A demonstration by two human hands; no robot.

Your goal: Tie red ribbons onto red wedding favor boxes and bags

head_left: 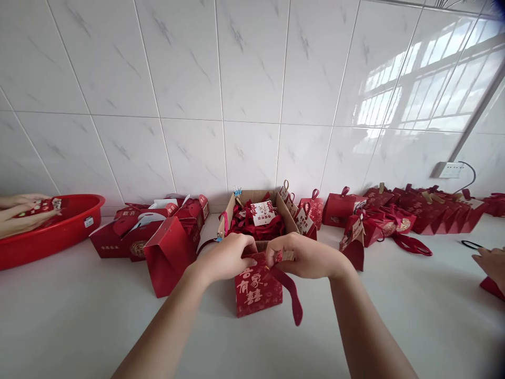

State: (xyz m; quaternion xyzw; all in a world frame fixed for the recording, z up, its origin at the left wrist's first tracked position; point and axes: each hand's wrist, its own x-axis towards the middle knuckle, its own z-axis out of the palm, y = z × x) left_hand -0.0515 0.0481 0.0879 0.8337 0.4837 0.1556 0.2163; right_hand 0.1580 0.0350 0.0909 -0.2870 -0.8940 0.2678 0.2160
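Note:
A red gift box (260, 295) with pale Chinese characters on its front stands upright before me on the white table. My left hand (231, 258) is closed at the box's top left edge, thumb towards the front. At the top right, my right hand (298, 255) pinches a dark red ribbon (292, 295), whose loose end hangs down beside the box. My fingers partly hide the top of the box. Just behind my hands is an open cardboard box (290, 226) holding red ribbons (244, 223) and a printed card (263, 212).
Folded red boxes (169, 258) stand to the left, near a red basin (47, 237) where another person's hands (27, 205) hold a packet. Several finished-looking boxes (343, 208) line the tiled wall at right. Another person's hand (491, 263) is at the far right.

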